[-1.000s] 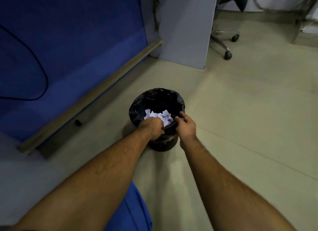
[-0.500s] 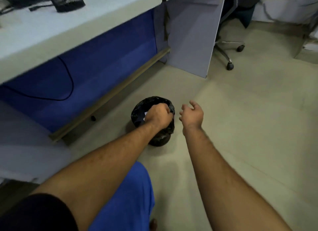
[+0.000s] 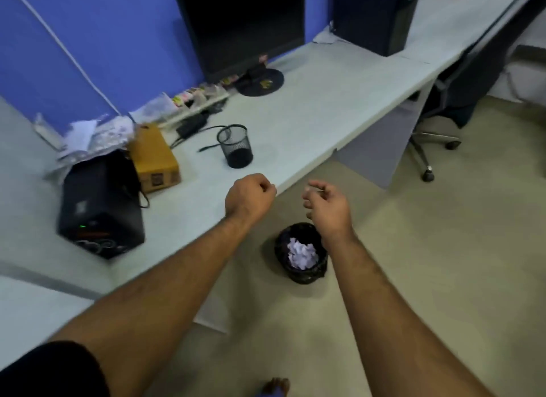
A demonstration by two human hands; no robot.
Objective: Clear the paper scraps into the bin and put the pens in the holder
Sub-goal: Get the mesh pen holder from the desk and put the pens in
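Note:
A small bin lined with a black bag stands on the floor beside the desk, with white paper scraps piled inside. A black mesh pen holder stands upright on the grey desk; it looks empty. My left hand is a closed fist over the desk's front edge, with nothing visible in it. My right hand hovers above the bin with its fingers loosely curled and apart, holding nothing. I see no pens.
On the desk are a black speaker box, a yellow carton, a monitor, a computer tower, a power strip with cables, and crumpled wrapping. An office chair stands at the right.
Both hands have come up out of the bin and away from its rim. My view has risen from the floor to the desk top.

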